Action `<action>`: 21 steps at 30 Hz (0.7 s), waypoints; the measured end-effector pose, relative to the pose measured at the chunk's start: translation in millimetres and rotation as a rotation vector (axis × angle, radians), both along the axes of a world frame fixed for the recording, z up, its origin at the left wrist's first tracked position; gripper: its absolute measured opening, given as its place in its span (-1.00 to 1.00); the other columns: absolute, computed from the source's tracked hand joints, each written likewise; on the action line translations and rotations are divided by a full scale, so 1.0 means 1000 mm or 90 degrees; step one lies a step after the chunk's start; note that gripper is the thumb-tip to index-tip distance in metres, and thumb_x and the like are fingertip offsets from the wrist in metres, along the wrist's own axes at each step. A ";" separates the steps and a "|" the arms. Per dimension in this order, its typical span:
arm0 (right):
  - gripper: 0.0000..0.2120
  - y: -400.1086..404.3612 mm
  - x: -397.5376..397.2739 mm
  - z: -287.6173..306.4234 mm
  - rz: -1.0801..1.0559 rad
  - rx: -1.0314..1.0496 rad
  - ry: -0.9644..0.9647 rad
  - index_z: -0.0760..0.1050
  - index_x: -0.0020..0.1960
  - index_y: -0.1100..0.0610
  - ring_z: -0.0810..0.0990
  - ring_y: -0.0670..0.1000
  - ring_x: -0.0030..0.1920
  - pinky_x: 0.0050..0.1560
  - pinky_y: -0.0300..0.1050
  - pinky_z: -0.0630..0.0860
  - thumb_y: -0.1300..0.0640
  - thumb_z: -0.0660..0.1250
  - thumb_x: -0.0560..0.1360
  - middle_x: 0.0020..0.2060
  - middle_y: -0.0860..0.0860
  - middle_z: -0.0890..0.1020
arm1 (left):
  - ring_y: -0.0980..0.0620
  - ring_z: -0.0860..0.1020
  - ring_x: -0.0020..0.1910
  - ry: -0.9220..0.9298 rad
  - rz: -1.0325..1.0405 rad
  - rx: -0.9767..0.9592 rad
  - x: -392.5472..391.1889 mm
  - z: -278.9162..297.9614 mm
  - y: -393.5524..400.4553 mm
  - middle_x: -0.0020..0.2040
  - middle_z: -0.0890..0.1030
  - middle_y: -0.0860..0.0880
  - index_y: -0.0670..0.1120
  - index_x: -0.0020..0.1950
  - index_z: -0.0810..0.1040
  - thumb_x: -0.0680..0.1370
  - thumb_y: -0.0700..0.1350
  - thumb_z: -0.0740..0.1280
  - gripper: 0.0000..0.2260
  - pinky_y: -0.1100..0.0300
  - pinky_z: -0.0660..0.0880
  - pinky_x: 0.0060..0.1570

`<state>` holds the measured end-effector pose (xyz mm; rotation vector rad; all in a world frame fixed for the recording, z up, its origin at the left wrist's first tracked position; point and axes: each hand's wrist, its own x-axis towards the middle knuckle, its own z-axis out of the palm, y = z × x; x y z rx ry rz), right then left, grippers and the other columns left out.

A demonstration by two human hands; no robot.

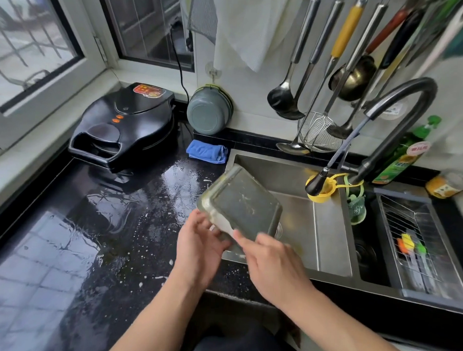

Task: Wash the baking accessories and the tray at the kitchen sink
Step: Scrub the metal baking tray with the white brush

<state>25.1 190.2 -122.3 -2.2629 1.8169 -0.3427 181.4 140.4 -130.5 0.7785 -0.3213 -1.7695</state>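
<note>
While the rectangular metal tray point(241, 202) tilts up over the near-left corner of the steel sink point(291, 172), both hands hold it by its lower edge. Its dull grey underside faces up, rounded at the corners and streaked with pale residue. The left hand point(200, 242) cups the lower-left corner, fingers curled under the rim; the right hand point(272, 263) pinches the bottom edge, fingertips pressed on the metal. A dark curved faucet point(400, 115) arches over the basin, its spray head hanging on a braided hose. Left of the sink, the glossy black speckled countertop point(105, 236) is wet, and a folded blue cloth point(207, 151) lies beside a black clamshell griddle point(124, 124).
</note>
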 end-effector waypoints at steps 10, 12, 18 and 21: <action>-0.57 -0.014 0.012 -0.001 0.034 -0.007 -0.016 0.34 0.48 -0.24 0.58 0.22 -0.27 -0.29 0.08 0.55 0.02 0.15 0.63 -0.25 -0.04 0.42 | -0.13 0.60 -0.09 -0.104 0.101 0.079 0.000 -0.013 -0.002 -0.01 0.62 -0.18 -0.11 0.04 0.42 0.75 -0.12 0.08 -0.82 -0.28 0.58 -0.05; -0.55 0.005 -0.006 -0.004 0.032 0.021 -0.003 0.32 0.50 -0.26 0.55 0.17 -0.31 -0.33 0.08 0.53 0.04 0.16 0.64 -0.26 -0.07 0.38 | -0.17 0.59 0.04 -0.085 0.131 0.099 0.010 -0.016 -0.004 0.10 0.60 -0.20 -0.12 0.11 0.42 0.76 -0.12 0.05 -0.82 -0.37 0.57 0.06; -0.57 0.036 -0.065 -0.014 -0.003 0.044 -0.017 0.39 0.46 -0.28 0.41 -0.02 -0.45 -0.44 -0.03 0.46 0.06 0.25 0.65 -0.33 -0.08 0.36 | -0.17 0.65 0.08 -0.082 0.190 0.166 0.011 -0.024 -0.004 0.25 0.61 -0.19 -0.11 0.21 0.43 0.76 -0.14 0.05 -0.81 -0.30 0.63 -0.03; -0.59 0.025 -0.080 -0.014 -0.079 0.010 -0.095 0.46 0.40 -0.25 0.41 -0.05 -0.43 -0.47 -0.16 0.36 0.08 0.33 0.62 -0.37 -0.09 0.37 | -0.14 0.66 0.05 -0.079 0.219 0.213 0.002 -0.024 -0.001 0.28 0.60 -0.22 -0.11 0.23 0.43 0.75 -0.16 0.08 -0.83 -0.26 0.63 0.01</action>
